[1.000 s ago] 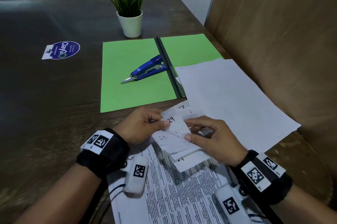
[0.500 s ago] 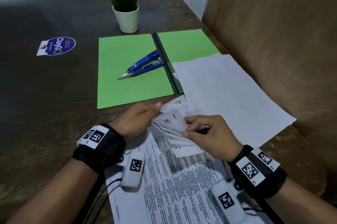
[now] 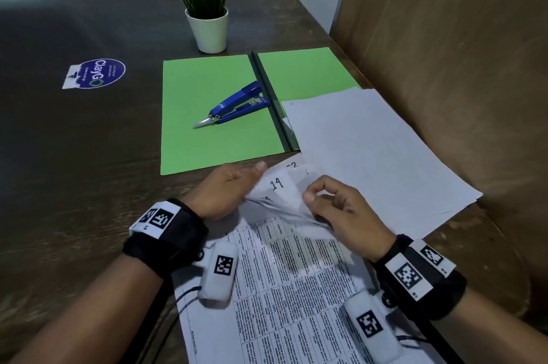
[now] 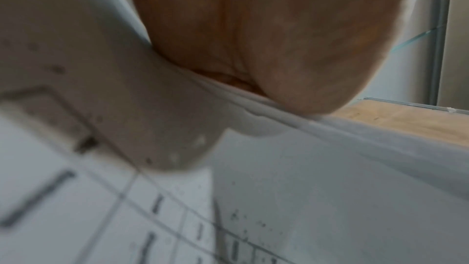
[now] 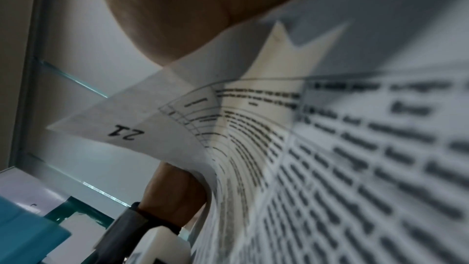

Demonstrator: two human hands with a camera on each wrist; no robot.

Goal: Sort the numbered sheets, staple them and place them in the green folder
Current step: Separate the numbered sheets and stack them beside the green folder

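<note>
Head view looks down over desk; wrist views sit close under printed sheets (image 3: 284,298), shared.

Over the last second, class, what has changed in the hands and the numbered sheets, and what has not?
The right hand has peeled back another corner of the numbered sheets: the top corner read 29, now 19 shows with 29 beneath. The left hand still pinches the stack's left edge. The stapler stays on the open green folder; the plant and the blank sheets are unmoved.

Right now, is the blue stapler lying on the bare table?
No, the blue stapler lies on the left half of the open green folder.
</note>
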